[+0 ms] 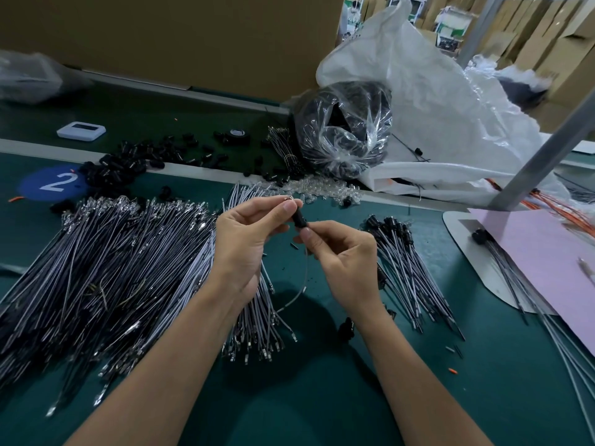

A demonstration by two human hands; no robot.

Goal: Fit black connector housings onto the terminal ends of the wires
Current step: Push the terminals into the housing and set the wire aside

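Black housing (298, 218) is up off the table at the centre of the scene, held between both hands. Left hand (244, 239) pinches its far end with thumb and forefinger, and a bit of shiny metal terminal (289, 197) pokes out just above those fingertips. Right hand (341, 255) pinches the near end, thumb on top and the other fingers curled under. A single wire (302, 289) drops from below the right hand and curves toward the near left over the green table (322, 397).

On the left there's a big fanned pile of bare wires (112, 252), their metal ends glinting along the far edge. A smaller bundle (257, 317) lies under the left wrist. On the right, beside the right hand, lies a stack of finished wires (409, 262), their black caps bunched at the far end. At the far left, loose black caps (128, 162) are scattered by a blue round sticker marked 2 (53, 183). Farther back sit a clear bag of black parts (344, 130) and a white sack (434, 107), and a pink sheet (547, 252) lies at the right edge.
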